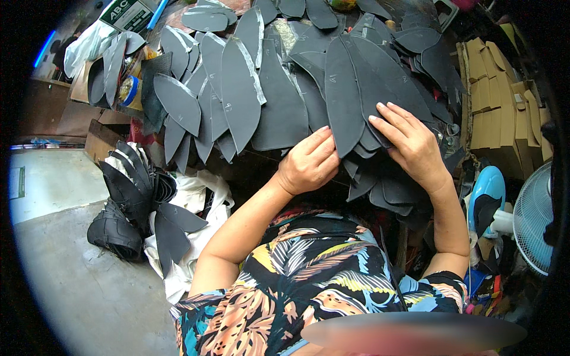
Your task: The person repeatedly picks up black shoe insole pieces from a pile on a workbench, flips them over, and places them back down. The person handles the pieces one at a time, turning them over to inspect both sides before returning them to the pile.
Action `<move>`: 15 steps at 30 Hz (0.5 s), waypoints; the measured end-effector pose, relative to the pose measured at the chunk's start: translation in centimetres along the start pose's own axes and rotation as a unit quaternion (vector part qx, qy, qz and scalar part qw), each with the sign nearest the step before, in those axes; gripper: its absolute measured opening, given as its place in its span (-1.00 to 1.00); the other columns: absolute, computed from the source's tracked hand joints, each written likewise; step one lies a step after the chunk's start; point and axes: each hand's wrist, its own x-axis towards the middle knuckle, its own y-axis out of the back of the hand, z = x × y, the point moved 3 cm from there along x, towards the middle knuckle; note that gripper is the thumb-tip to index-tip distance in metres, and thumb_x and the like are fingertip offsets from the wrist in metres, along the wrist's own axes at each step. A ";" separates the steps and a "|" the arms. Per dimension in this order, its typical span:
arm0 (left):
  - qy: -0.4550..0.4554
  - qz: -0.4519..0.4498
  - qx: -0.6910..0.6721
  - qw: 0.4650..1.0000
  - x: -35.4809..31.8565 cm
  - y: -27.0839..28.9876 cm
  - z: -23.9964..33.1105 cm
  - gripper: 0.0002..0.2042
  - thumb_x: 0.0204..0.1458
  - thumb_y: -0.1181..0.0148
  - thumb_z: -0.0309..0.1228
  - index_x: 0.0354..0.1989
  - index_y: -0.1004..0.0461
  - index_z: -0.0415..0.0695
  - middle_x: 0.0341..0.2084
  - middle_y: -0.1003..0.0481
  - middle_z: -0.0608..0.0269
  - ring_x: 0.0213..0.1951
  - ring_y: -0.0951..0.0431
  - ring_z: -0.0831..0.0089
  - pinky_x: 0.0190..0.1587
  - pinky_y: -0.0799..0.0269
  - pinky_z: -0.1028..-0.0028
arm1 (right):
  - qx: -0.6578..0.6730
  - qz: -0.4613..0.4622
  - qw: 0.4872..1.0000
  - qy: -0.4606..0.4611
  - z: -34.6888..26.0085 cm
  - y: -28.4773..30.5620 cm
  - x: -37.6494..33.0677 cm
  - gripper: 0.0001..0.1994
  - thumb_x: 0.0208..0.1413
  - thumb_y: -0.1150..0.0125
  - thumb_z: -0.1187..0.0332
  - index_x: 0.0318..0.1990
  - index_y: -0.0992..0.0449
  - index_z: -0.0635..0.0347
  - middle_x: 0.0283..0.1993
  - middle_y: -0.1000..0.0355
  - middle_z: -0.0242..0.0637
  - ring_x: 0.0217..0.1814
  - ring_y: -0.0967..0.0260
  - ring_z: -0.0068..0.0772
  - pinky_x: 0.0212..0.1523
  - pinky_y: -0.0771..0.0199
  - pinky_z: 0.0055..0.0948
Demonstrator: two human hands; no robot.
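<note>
Dark grey sheet material, cut into long leaf-shaped panels, covers the work surface in overlapping layers. The uppermost central panel [343,89], the piece under handling, lies directly in front of the person, its narrow tip pointing toward the body. The left hand [310,161] touches the left edge of this panel near the tip, fingers bent; whether thumb and fingers pinch the edge cannot be told. The right hand [415,145] rests on the lower part of the adjoining broad panel [389,77], its fingers extended and slightly parted, not closed around it. To the left, further panels, among them a tall panel [237,98], bear a pale, shiny strip [252,70] along one edge. Beyond these stands a jar with a blue lid [128,90], near a white plastic bag [86,52]. At lower left, curved black pieces [113,228] are heaped beside crumpled white sheeting [169,276]. At right, folded brown cardboard pieces [488,124] are gathered close together, with a fan [534,218] nearer the person. The person wears a floral shirt [314,267].
</note>
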 end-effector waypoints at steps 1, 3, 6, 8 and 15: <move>0.001 0.001 0.000 1.000 0.0 0.0 0.0 -0.68 -0.25 -0.29 -0.43 -0.26 -0.51 -0.29 -0.07 -0.51 -0.09 0.01 -0.55 0.03 0.18 -0.48 0.22 | -0.007 0.000 1.000 0.001 0.2 0.0 -0.1 -0.44 -0.17 -0.40 0.48 0.12 -0.52 0.08 0.18 -0.47 -0.14 0.21 -0.43 -0.04 0.20 -0.48 -0.21; 0.007 0.000 0.002 1.000 -0.1 -0.1 0.1 -0.68 -0.24 -0.29 -0.43 -0.25 -0.51 -0.29 -0.05 -0.51 -0.10 0.02 -0.55 0.03 0.18 -0.48 0.23 | 0.024 0.010 1.000 -0.007 0.7 0.4 -0.2 -0.46 -0.15 -0.36 0.51 0.12 -0.53 0.09 0.17 -0.48 -0.13 0.21 -0.43 -0.04 0.20 -0.47 -0.21; 0.000 0.012 0.008 1.000 -0.2 0.0 0.1 -0.68 -0.22 -0.29 -0.43 -0.23 -0.51 -0.29 -0.04 -0.50 -0.11 0.01 -0.56 0.04 0.17 -0.49 0.22 | 0.083 0.020 0.996 -0.023 1.3 1.2 -0.1 -0.48 -0.13 -0.33 0.55 0.11 -0.55 0.10 0.15 -0.49 -0.13 0.21 -0.44 -0.05 0.20 -0.48 -0.21; -0.001 0.011 0.011 1.000 -0.2 0.0 0.1 -0.68 -0.21 -0.29 -0.43 -0.23 -0.51 -0.29 -0.04 -0.50 -0.11 0.00 -0.56 0.04 0.16 -0.49 0.22 | 0.115 0.029 0.993 -0.030 1.5 1.7 0.1 -0.49 -0.12 -0.31 0.57 0.10 -0.54 0.13 0.15 -0.50 -0.14 0.21 -0.44 -0.04 0.19 -0.49 -0.21; -0.002 0.010 0.009 1.000 -0.1 -0.1 0.1 -0.66 -0.20 -0.28 -0.44 -0.19 -0.50 -0.30 -0.03 -0.50 -0.11 -0.01 -0.56 0.04 0.16 -0.50 0.22 | 0.148 0.148 0.977 -0.046 3.2 3.1 -0.6 -0.60 -0.03 -0.24 0.68 0.04 -0.54 0.27 0.05 -0.54 -0.02 0.10 -0.54 -0.04 0.13 -0.51 -0.26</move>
